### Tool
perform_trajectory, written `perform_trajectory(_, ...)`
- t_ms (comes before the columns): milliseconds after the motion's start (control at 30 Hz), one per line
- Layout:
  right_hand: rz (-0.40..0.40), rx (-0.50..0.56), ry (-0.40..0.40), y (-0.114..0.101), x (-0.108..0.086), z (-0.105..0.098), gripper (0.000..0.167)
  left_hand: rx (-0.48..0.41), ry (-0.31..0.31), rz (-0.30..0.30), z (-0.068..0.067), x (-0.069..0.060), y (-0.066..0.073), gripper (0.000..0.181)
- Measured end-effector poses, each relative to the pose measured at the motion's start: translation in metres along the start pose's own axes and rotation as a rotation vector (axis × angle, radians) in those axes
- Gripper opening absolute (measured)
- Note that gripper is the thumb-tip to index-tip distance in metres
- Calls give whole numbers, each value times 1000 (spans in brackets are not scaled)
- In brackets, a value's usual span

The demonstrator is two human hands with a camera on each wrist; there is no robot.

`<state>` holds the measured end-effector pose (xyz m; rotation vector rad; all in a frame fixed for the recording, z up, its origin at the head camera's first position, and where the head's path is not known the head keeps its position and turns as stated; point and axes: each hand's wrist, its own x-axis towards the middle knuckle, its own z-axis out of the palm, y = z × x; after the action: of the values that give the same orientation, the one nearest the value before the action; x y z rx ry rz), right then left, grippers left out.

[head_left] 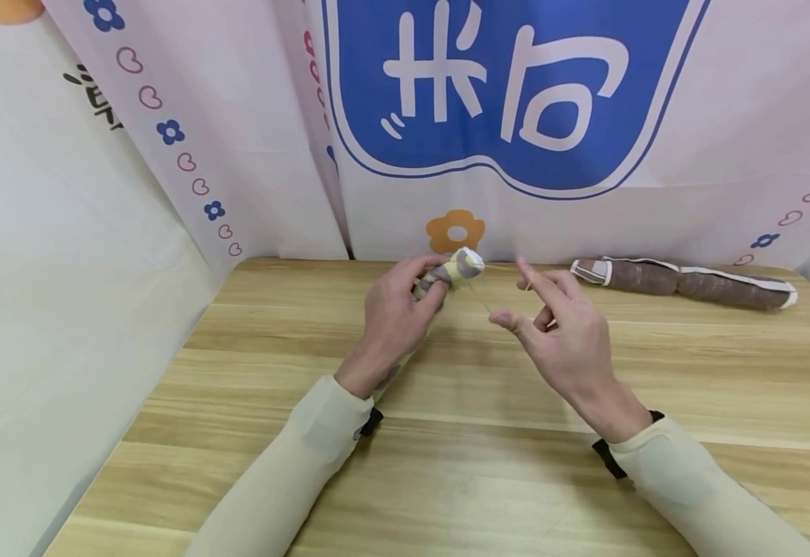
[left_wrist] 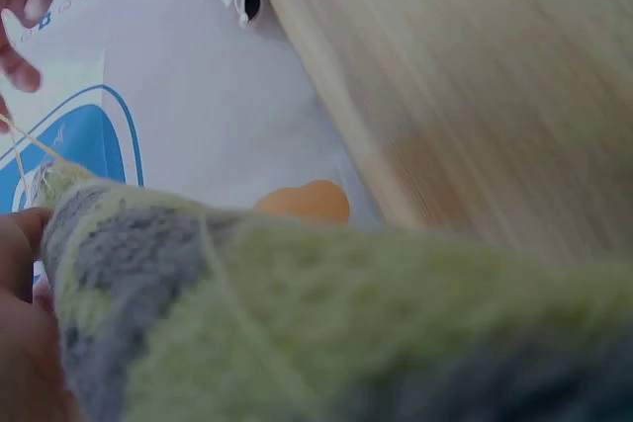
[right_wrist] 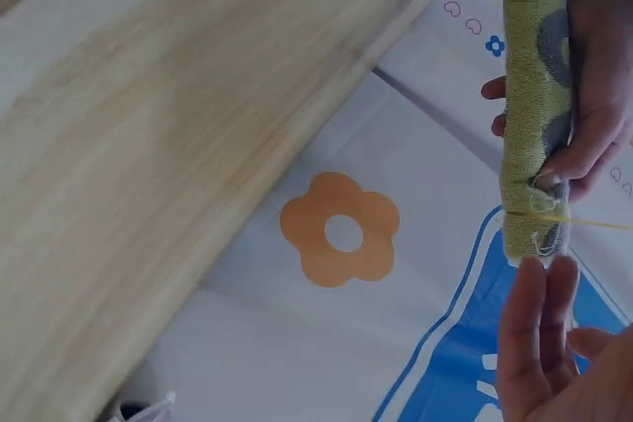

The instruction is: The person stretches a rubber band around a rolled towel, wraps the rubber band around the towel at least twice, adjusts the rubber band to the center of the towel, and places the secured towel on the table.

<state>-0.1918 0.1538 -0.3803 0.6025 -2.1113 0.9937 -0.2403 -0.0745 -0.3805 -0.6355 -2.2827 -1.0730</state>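
Note:
My left hand (head_left: 399, 305) grips a rolled towel (head_left: 456, 269), yellow-green with grey patches, near its far end. The roll runs back under the left forearm, and its pile fills the lower left wrist view. A thin yellow rubber band (head_left: 497, 267) goes round the roll close to that end, as the right wrist view shows. My right hand (head_left: 572, 333) is just right of the roll and draws the band out, its strands reaching toward the index finger and the thumb, which are spread apart. Exactly how the fingers hook the band is hard to see.
A brown roll with white edges (head_left: 714, 288), narrowed at its middle, lies along the back right of the wooden table (head_left: 481, 480). Behind the table's back edge hangs a printed cloth (head_left: 391, 216) with a blue emblem and an orange flower.

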Motion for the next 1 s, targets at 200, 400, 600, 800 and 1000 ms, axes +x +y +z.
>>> perform_trajectory(200,152,197,-197,-5,-7,5,86,-4,44,3,0,-2,0,23)
perform_trajectory(400,125,382,-309,-11,-12,7,75,2,28,-14,0,-4,2,23)
perform_trajectory(600,-199,453,-166,-13,-5,6,53,-8,-29,-37,0,-1,5,25)
perform_trajectory(800,-56,281,4,-8,-1,2,71,-29,4,-45,1,0,5,26)
perform_trajectory(1000,313,340,-217,-4,-3,-1,70,-20,45,-6,2,-1,6,23)
